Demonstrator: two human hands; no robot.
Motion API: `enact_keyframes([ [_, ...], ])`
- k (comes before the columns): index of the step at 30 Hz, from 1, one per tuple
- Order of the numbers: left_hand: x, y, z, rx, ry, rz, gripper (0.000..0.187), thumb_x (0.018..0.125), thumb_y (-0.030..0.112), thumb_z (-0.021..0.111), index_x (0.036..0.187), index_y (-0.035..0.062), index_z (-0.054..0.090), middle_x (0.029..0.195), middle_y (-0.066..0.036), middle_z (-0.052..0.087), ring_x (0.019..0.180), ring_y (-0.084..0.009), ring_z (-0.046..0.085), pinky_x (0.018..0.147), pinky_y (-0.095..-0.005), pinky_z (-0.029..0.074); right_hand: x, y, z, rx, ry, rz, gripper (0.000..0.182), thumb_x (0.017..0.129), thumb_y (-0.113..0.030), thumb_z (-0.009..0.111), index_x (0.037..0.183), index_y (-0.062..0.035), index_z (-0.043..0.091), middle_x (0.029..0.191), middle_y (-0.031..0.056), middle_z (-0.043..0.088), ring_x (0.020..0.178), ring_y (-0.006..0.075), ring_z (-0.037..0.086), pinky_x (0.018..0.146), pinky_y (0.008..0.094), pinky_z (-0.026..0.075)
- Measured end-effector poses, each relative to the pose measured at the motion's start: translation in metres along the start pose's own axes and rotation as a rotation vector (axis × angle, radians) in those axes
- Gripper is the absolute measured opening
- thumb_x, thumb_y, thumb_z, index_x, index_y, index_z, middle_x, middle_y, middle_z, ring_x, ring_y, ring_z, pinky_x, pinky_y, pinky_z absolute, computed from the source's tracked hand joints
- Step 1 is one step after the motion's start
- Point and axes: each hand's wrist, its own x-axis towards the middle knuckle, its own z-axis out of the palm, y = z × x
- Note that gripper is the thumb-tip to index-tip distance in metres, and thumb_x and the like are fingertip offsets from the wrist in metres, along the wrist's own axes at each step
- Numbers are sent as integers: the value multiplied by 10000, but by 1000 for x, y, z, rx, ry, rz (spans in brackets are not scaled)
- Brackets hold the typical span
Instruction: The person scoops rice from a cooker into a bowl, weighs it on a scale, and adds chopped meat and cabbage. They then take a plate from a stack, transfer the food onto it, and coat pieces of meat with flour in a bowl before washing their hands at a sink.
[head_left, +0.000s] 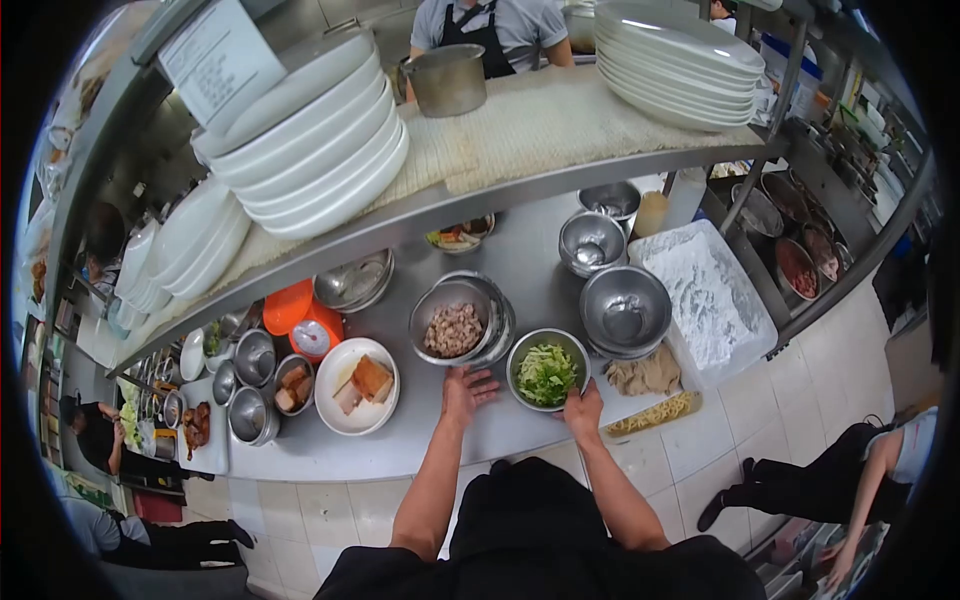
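Note:
My right hand point(582, 410) grips the rim of a metal bowl of chopped greens point(546, 370) at the counter's front edge. Just left of that bowl, my left hand point(468, 396) has its fingers spread, below a metal bowl of diced meat point(453, 330). That bowl rests on other metal bowls. Whether my left fingertips touch it is hard to tell. To the right of the greens sit more stacked metal bowls point(626, 308), a beige cloth point(642, 372) and a clear container of noodles point(655, 413). A white bowl with browned blocks of food point(357, 386) stands to the left.
A shelf point(520, 130) with stacked white plates point(680, 65) and a metal pot point(447, 80) spans above the counter. A tub of white powder point(705, 295) stands right. An orange scale point(312, 332) is at left. People stand behind the shelf point(490, 35), at lower left and lower right point(860, 470).

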Motion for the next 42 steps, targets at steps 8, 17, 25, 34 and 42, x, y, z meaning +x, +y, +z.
enact_keyframes([
  [8,55,-2,-2,-166,61,175,392,899,289,394,1120,-26,469,952,-210,602,779,-345,630,646,-434,538,50,3,47,-19,37,100,288,825,-85,471,1063,76,455,695,192,630,568,285,644,512,356,514],
  [17,102,29,-29,-74,27,119,356,867,223,347,1109,-30,414,993,-226,567,829,-375,614,691,-477,525,137,61,109,-299,59,45,364,849,-237,469,1097,28,441,731,135,609,589,214,609,538,348,508],
  [25,50,33,-24,-13,0,-12,393,871,295,342,1052,-42,435,988,-240,551,876,-357,586,726,-461,503,70,44,66,-145,-480,185,337,843,-252,562,1074,-7,540,758,70,586,612,139,548,561,286,474],
  [34,-97,-23,-26,870,-245,-257,248,691,144,654,873,-24,641,759,-82,640,658,-170,594,605,-322,480,23,-55,-74,-341,-681,-265,167,763,-237,628,852,-99,656,671,66,622,624,189,604,575,319,465],
  [42,-146,-53,17,1046,-251,-419,272,767,175,615,953,-22,620,868,-80,641,750,-163,596,685,-317,481,-11,91,-267,-1057,-580,216,406,784,-442,536,992,-107,631,936,108,632,852,277,591,711,369,479],
])
